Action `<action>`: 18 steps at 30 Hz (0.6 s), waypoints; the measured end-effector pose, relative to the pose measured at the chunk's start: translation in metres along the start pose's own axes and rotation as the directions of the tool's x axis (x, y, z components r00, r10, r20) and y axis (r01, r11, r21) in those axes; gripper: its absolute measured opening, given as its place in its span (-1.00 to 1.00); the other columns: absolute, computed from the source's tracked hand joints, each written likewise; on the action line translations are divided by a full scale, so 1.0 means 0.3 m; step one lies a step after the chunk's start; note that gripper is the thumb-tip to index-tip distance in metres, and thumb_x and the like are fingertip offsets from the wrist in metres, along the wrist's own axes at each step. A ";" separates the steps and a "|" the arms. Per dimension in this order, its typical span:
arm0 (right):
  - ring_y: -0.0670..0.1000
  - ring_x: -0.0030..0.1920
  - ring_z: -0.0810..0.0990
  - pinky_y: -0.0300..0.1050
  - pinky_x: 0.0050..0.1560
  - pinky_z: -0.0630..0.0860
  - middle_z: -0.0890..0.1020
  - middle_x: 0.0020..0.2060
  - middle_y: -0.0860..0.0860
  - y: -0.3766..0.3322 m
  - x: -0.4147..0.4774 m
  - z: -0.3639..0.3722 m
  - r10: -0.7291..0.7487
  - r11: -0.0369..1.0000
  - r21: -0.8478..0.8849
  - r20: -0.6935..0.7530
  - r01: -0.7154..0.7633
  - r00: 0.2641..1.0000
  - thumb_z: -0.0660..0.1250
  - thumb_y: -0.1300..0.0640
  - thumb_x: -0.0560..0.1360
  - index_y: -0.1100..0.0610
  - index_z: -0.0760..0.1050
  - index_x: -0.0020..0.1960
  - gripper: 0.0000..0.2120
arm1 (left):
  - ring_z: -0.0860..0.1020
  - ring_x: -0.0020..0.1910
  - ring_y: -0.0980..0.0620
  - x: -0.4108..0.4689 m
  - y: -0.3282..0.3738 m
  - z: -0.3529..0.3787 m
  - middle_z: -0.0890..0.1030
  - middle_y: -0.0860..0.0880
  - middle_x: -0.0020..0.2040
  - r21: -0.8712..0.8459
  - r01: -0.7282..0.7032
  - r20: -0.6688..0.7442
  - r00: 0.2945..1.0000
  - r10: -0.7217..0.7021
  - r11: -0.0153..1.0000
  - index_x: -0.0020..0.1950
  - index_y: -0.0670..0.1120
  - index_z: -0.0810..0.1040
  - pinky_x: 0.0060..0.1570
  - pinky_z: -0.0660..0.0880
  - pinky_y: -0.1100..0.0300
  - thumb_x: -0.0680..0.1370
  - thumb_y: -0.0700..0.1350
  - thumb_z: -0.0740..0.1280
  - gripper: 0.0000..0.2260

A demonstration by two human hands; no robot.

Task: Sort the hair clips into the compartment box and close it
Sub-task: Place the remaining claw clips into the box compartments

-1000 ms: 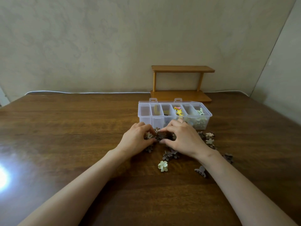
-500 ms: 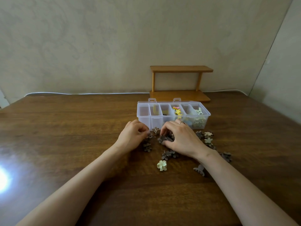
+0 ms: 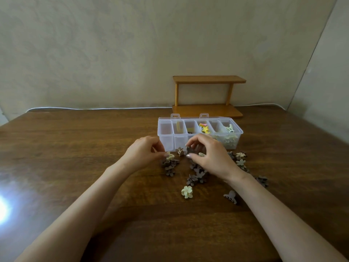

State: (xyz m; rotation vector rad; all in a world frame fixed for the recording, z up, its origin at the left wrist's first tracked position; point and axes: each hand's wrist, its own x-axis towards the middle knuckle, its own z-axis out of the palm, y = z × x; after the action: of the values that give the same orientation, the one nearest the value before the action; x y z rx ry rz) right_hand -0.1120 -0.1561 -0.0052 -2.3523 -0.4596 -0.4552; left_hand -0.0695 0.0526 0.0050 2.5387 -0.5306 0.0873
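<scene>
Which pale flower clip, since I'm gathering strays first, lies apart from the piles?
The cream flower clip, lying alone on the table nearest the person. The other pale clips sit in the cluster just past the right hand.

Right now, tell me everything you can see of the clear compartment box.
The compartment box is clear plastic, long and open, standing level on the wooden table before a small shelf. Six compartments run side by side; two lid tabs show behind. The fourth holds pink and yellow clips, the rightmost pale green clips. The right hand overlaps its front wall; contact unclear.
</scene>
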 end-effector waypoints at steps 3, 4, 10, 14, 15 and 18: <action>-0.16 -0.10 0.52 -0.40 -0.14 0.47 0.56 -0.13 -0.08 -0.014 0.020 -0.011 0.050 0.993 0.114 -0.110 -0.037 0.993 0.44 0.20 0.42 0.08 0.52 -0.02 -0.82 | 0.52 -0.13 0.12 0.003 -0.014 0.015 0.57 0.06 -0.10 0.047 0.033 0.092 0.995 -0.037 0.998 -0.16 0.01 0.53 -0.12 0.52 0.17 0.42 0.02 0.43 -0.86; -0.15 -0.11 0.53 -0.37 -0.14 0.49 0.57 -0.13 -0.07 -0.018 0.034 -0.016 0.064 0.990 0.131 -0.137 -0.046 0.988 0.43 0.22 0.42 0.09 0.52 -0.01 -0.82 | 0.52 -0.12 0.12 0.002 -0.017 0.020 0.57 0.06 -0.10 0.055 0.032 0.093 0.995 -0.037 0.998 -0.16 0.01 0.53 -0.14 0.50 0.19 0.42 0.02 0.43 -0.86; -0.06 -0.08 0.53 -0.17 -0.07 0.55 0.59 -0.10 -0.04 -0.035 0.166 -0.014 0.017 1.000 0.005 -0.224 -0.016 0.974 0.40 0.23 0.43 0.11 0.54 0.05 -0.80 | 0.47 -0.18 0.14 -0.004 -0.011 0.009 0.52 0.06 -0.14 0.054 0.011 0.031 0.999 -0.013 0.998 -0.19 -0.02 0.51 -0.21 0.44 0.28 0.47 -0.07 0.39 -0.91; -0.07 -0.03 0.47 -0.11 0.00 0.51 0.57 -0.06 -0.06 -0.017 0.223 0.008 0.005 0.987 -0.159 -0.171 -0.033 0.985 0.39 0.19 0.45 0.06 0.52 0.13 -0.74 | 0.54 -0.12 0.10 -0.009 -0.009 -0.002 0.57 0.02 -0.12 -0.015 0.016 -0.025 1.000 -0.017 1.000 -0.14 -0.05 0.51 -0.13 0.50 0.23 0.49 -0.09 0.36 -0.93; -0.08 -0.04 0.46 -0.13 0.00 0.50 0.57 -0.06 -0.06 -0.011 0.218 0.012 -0.004 0.985 -0.168 -0.179 -0.027 0.984 0.38 0.19 0.45 0.06 0.53 0.12 -0.75 | 0.55 -0.11 0.09 -0.010 -0.009 -0.002 0.58 0.02 -0.12 -0.036 0.026 -0.041 0.999 -0.027 0.999 -0.13 -0.04 0.51 -0.13 0.51 0.22 0.50 -0.09 0.35 -0.94; -0.11 -0.09 0.47 -0.23 -0.07 0.47 0.54 -0.14 -0.07 0.007 0.170 0.024 -0.090 0.982 -0.183 -0.238 0.046 0.967 0.37 0.23 0.45 0.08 0.55 0.02 -0.84 | 0.56 -0.14 0.06 -0.014 -0.005 0.002 0.57 0.02 -0.14 -0.067 0.049 -0.092 0.994 -0.055 0.997 -0.13 -0.04 0.47 -0.17 0.49 0.22 0.52 -0.10 0.32 -0.93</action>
State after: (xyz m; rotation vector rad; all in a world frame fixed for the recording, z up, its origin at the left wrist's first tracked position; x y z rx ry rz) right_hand -0.0649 -0.1424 0.0111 -2.4105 -0.3976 -0.8398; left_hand -0.0727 0.0550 0.0030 2.4699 -0.4235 0.1672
